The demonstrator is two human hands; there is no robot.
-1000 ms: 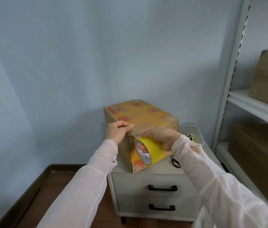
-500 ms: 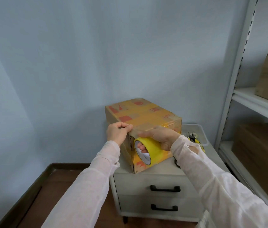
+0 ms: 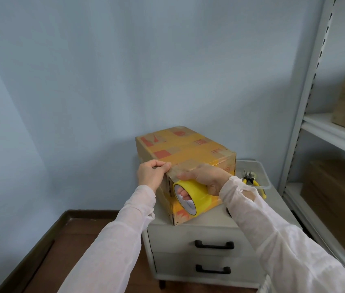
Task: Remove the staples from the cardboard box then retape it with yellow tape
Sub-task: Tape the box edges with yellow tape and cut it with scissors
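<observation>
Left hand pinches the free end of the tape strip at the near top edge of the cardboard box. Right hand grips the yellow tape roll, fingers through its core, held against the box's near face. Box sits on the desk, near-left part. Pliers lie in a clear tray just right of the box. Shelf at far right.
</observation>
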